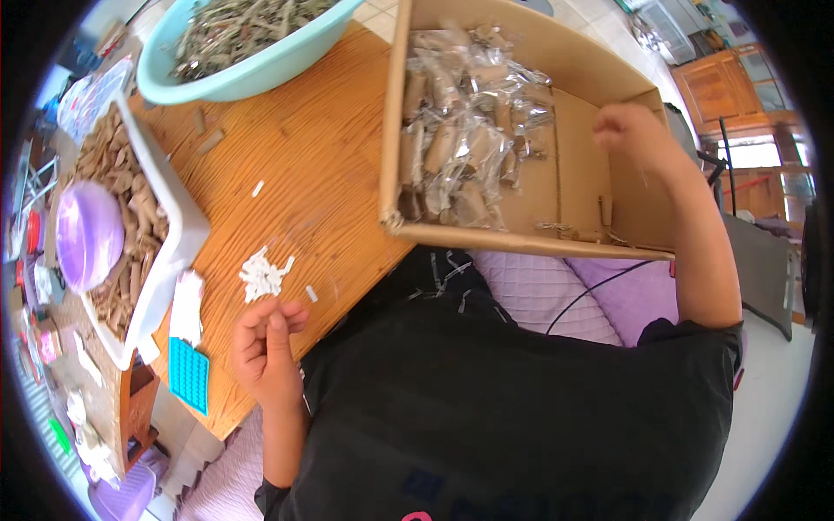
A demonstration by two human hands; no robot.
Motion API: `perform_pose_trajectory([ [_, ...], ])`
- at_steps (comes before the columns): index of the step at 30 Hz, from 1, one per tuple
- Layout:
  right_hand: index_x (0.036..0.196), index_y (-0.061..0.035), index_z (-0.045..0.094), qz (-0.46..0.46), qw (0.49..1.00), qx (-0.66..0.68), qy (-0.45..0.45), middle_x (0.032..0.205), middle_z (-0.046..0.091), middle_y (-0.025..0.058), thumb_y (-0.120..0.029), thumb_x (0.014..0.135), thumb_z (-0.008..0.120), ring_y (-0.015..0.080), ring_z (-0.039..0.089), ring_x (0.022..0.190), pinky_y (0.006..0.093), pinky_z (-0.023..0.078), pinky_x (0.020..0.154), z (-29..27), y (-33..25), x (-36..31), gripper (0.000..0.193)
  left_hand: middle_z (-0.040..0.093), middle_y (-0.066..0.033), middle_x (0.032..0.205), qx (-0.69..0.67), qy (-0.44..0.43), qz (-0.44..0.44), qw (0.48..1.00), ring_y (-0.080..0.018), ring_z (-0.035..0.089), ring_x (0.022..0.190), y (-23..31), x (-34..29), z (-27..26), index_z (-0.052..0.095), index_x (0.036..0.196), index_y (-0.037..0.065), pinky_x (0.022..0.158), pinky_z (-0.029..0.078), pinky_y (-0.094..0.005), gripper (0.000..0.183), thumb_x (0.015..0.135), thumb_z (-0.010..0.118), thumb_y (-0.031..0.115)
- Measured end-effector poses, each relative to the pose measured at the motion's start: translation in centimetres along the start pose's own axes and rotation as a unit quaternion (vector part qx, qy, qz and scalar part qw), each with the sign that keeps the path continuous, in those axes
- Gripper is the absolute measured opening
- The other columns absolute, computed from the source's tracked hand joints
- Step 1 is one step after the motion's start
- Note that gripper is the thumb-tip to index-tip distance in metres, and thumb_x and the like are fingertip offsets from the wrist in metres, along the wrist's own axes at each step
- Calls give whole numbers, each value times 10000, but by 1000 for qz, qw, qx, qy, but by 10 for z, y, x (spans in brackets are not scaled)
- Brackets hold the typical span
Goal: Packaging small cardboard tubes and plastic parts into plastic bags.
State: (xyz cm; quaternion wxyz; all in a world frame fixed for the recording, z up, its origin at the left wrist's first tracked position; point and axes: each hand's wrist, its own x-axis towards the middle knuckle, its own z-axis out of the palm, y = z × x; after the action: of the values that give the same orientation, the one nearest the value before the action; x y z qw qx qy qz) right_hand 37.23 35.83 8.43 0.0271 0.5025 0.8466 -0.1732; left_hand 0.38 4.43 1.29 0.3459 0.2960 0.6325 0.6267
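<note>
My left hand (268,352) hovers near the table's front edge beside a small heap of short white sticks (263,276). Its fingers are loosely bent and apart, with nothing visible in them. Over the right side of a large cardboard box (521,245) is my right hand (636,137), fingers curled in; what they hold, if anything, is hidden. Clear plastic packets with brown rolls (469,130) fill the box's left part. A loose brown roll (605,210) leans at its right, near thin scraps along the near wall.
A white tray (178,234) of brown pieces, with a purple bowl (90,234) on them, stands left. A light blue basin (252,82) of dried plant matter is behind. A blue studded mat (188,375) lies on the wooden table (304,148). A grey chair (757,260) stands right.
</note>
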Motion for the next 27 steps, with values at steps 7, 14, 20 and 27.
perform_pose_trajectory([
  [7,900,-29,623,181,911,-230,-291,925,613,180,-235,714,643,319,581,901,397,461,750,48,23,-30,279,626,-147,868,51,-5,-25,998,-168,612,739,-4,17,19,516,999,-32,689,498,-263,152,889,494,71],
  [14,856,-31,573,136,977,10,-165,812,598,178,-141,718,614,320,578,808,382,458,705,31,7,-27,182,617,-145,875,71,-34,-41,996,-171,608,750,0,33,35,517,990,-29,690,492,-259,145,888,495,71],
  [20,828,-61,579,-15,981,-56,-187,780,599,148,-158,716,601,307,586,755,388,464,651,22,-29,-20,150,617,-144,868,84,-36,-39,995,-171,610,740,-4,40,40,516,980,-32,688,491,-256,140,888,495,71],
  [27,779,-65,649,-91,915,-199,-338,799,636,132,-207,700,592,300,618,770,409,490,633,71,-40,-21,172,617,-141,867,95,-44,-43,994,-167,612,742,-5,44,45,515,976,-32,695,493,-256,135,886,498,68],
])
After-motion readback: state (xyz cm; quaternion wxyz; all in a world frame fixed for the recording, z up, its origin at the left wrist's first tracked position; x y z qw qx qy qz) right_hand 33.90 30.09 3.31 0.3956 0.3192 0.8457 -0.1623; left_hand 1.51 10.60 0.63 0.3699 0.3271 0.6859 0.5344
